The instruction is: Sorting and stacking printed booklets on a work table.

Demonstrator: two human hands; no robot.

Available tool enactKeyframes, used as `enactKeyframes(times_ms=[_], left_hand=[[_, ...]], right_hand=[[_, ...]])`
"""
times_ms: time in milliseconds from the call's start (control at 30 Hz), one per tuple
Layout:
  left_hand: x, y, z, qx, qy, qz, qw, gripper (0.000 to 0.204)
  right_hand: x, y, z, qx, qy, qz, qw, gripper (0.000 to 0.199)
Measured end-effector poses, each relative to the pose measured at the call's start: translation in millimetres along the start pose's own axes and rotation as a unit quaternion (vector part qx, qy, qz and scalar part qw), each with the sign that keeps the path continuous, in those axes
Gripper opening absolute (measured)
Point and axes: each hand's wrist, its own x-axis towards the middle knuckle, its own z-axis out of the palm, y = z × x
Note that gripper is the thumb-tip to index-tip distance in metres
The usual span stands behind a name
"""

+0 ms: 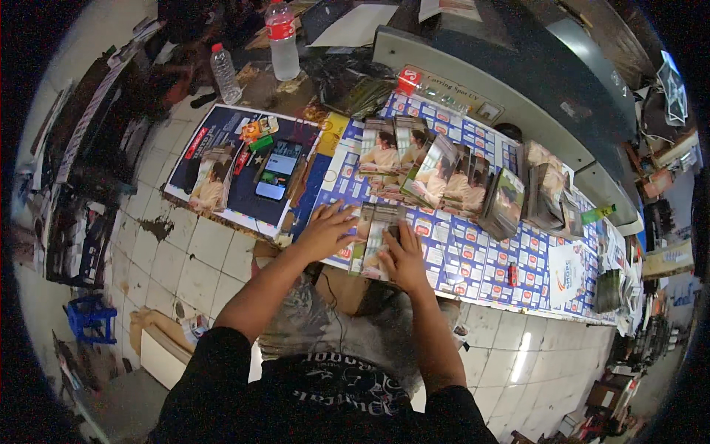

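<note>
At the front edge of the table lies a printed sheet or booklet with a photo on it, between my hands. My left hand rests flat beside its left side, fingers stretched out. Over its right part lies my right hand, the fingers spread and pressing lightly on the surface. Just beyond stand several stacks of similar photo prints, some fanned and overlapping. Another pile of prints sits farther right. Neither hand grips anything that I can see.
A smartphone lies on a dark poster at the left, beside a single print. Two plastic bottles stand behind: a large one and a smaller one. A small red object and a white bag lie rightward.
</note>
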Motion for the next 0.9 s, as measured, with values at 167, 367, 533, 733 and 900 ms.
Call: enactKeyframes(times_ms=[167, 367, 533, 733, 900], left_hand=[[4, -6, 1, 0.0, 0.0, 0.006, 1.0, 0.045], [4, -9, 2, 0.0, -0.015, -0.008, 1.0, 0.057], [4, -8, -2, 0.008, 0.007, 0.022, 1.0, 0.072], [0, -9, -4, 0.014, 0.01, 0.038, 0.999, 0.078], [0, -8, -5, 0.01, -0.005, 0.037, 0.999, 0.083]], right_hand=[[13, -3, 17, -0.021, -0.017, -0.023, 0.999, 0.055], [18, 0, 28, -0.061, -0.017, -0.027, 0.998, 0.059], [19, -4, 19, -0.06, -0.015, -0.029, 0.998, 0.055], [19, -8, 19, -0.066, -0.017, -0.029, 0.997, 0.057], [18, -6, 21, -0.082, -0.015, -0.041, 0.996, 0.061]])
